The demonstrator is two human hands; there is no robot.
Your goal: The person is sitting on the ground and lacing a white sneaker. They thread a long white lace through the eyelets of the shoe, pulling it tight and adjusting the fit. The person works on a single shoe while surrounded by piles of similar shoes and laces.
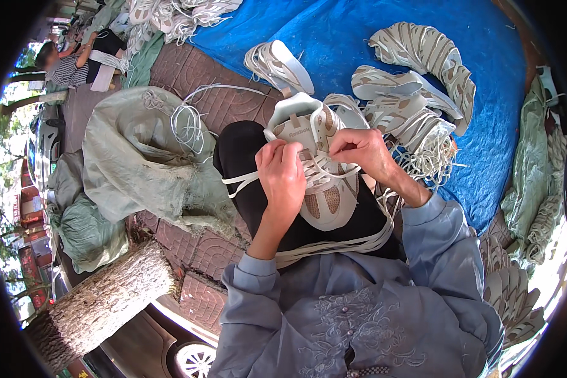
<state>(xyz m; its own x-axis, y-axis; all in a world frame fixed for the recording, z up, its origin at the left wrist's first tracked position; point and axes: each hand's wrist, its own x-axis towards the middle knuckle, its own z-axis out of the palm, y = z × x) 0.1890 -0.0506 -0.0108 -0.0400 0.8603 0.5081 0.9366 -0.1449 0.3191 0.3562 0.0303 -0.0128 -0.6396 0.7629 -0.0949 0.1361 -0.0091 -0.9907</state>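
On my lap lies a white and beige sneaker (pixel 327 214), its toe toward me and its opening away from me. White shoelace (pixel 321 173) crosses its eyelets, and one loose loop sticks out left of my wrist. My left hand (pixel 280 176) is closed at the left row of eyelets, its fingertips curled on the lace by the tongue. On the other side my right hand (pixel 364 151) pinches the lace near the right eyelets. A bundle of loose white laces (pixel 340 247) lies across my lap below the toe.
A blue tarp (pixel 334 38) ahead carries a curved row of sneakers (pixel 422 50) and a pile of laces (pixel 425 157). To my left are a pale sack (pixel 132 151), a coil of white cord (pixel 188 126) and a tree trunk (pixel 107 302). Another person (pixel 72 66) sits far left.
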